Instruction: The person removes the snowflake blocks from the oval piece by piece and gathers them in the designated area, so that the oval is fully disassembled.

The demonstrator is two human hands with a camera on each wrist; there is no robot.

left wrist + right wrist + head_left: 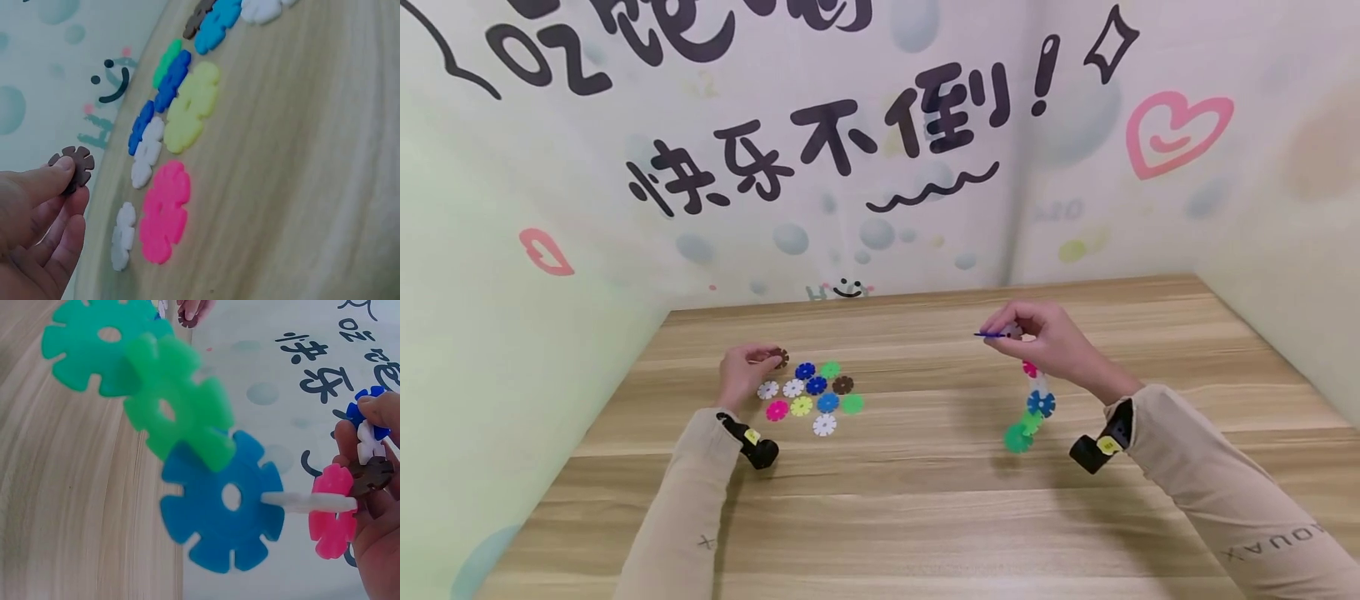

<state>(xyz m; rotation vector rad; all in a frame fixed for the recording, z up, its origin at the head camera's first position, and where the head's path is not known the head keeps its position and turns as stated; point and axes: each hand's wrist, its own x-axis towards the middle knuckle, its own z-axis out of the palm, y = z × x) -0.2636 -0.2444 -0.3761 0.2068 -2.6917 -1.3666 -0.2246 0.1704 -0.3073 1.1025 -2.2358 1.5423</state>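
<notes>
My left hand [741, 373] pinches a brown notched plastic disc [82, 169] between thumb and fingers, above the left end of a group of loose discs. Over the right part of the table, my right hand [1048, 337] holds up a chain of interlocked discs [1041, 405] by its upper end. Thumb and fingers grip a dark blue disc [356, 416], joined to a white disc [367, 447]. Below come a brown disc [374, 476], a pink disc [328, 534], another white one, a blue disc [206, 525], a light green disc [194, 415] and a teal-green disc [69, 337].
Several loose discs lie flat on the wooden table [880, 517] beside my left hand, among them a yellow disc [801, 407], a pink disc [777, 411] and a white disc [824, 426]. A printed wall cloth [880, 183] stands behind the table's far edge.
</notes>
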